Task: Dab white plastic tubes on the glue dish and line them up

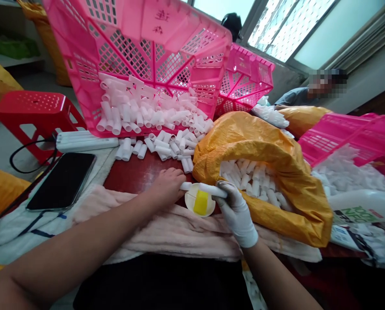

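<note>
My bare left hand (pixel 169 186) is closed around a short white plastic tube (pixel 186 186), whose end sticks out past the fingers. In my right hand (pixel 237 214), which wears a white glove, another white tube (pixel 208 189) is gripped at its right end. The two tubes point toward each other, close together; whether they touch I cannot tell. Just beneath them is a small round white dish (pixel 190 204) with something yellow (pixel 200 203) in it. Loose white tubes (pixel 166 146) lie on the table beyond my left hand. Right of my gloved hand, an orange woven sack (pixel 253 150) gapes around more white tubes.
A tipped pink crate (pixel 166 26) spills white tubes onto the dark red table (pixel 128 176). A phone (pixel 62 181) lies on a towel at left, near a red stool (pixel 34 103). Pink crates (pixel 347 133) stand at right. A person (pixel 292 97) is behind the sack.
</note>
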### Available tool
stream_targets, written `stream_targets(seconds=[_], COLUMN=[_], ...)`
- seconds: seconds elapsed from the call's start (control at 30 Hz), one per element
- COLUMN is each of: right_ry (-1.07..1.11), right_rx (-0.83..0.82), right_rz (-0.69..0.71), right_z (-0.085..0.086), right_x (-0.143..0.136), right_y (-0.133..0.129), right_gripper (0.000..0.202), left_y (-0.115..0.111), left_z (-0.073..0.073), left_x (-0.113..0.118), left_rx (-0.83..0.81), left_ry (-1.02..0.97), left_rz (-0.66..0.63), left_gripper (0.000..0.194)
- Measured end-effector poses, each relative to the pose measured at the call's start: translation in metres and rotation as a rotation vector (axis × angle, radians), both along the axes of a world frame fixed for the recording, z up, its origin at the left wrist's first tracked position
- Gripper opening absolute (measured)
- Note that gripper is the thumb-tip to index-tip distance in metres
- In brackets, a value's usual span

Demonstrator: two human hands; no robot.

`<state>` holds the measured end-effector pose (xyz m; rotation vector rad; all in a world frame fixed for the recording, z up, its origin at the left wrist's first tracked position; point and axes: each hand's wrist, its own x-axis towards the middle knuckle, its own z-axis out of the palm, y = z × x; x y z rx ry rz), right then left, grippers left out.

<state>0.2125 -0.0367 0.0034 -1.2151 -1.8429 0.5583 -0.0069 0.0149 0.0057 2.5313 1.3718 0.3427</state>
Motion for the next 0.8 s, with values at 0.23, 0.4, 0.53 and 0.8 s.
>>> stream_targets(seconds=[0.23, 0.4, 0.53, 0.8], right_ry=[-0.092, -0.088, -0.086, -0.22], right_rx=[-0.087, -0.154, -0.096, -0.011], right_rz=[0.153, 0.042, -0.092, -0.068], right_z=[0.03, 0.037, 0.029, 0.067], right_x=[-0.018, -0.034, -0.042, 0.016], right_y=[0.006, 0.012, 0.007, -0.057], right_gripper=[0.031, 0.023, 0.032, 0.01], left_y=[-0.006, -0.015, -0.022, 0.001], left_z=[0.004, 0.014, 0.031, 0.058], left_x=[0.003, 0.014, 0.021, 0.012], left_rx=[-0.011, 0.053, -0.201, -0.781], left_ry=[-0.016, 0.026, -0.006, -0.248], left_rz=[-0.063, -0.084, -0.113, -0.478], left_gripper=[0.018, 0.017, 0.023, 0.033])
